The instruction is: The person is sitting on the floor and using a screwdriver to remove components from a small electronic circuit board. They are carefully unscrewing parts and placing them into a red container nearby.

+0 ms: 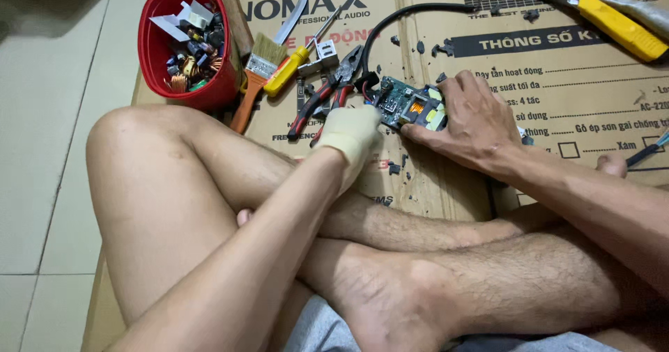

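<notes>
Person sits cross-legged on flattened cardboard [446,185] w/ a small green circuit board [411,108] lying flat just past the knees, approx centre of view. Board's long axis runs left-right, slightly tilted down to the right; its left end meets a black cable [390,24] that arcs up and away toward the top of the sheet, w/ red wires at that joint. Orange coil and pale yellow parts sit on the right half of the board. Right hand [474,122], bare, lies palm-down over the board's right end, fingers spread and curled round the edge, pinning it to the cardboard. Left hand [352,136], in a pale glove, is closed in a loose fist touching the board's left-front corner; can't tell if it grips anything, fingers hidden from this side. Just left of the board: red-handled pliers [324,97], yellow-handled screwdriver [293,70], paintbrush [254,80] w/ orange handle, then a red tub [157,52] full of mixed salvaged electronic parts. Yellow utility knife [613,24] lies well apart at top right. Small black bits are scattered on the cardboard round the board.
</notes>
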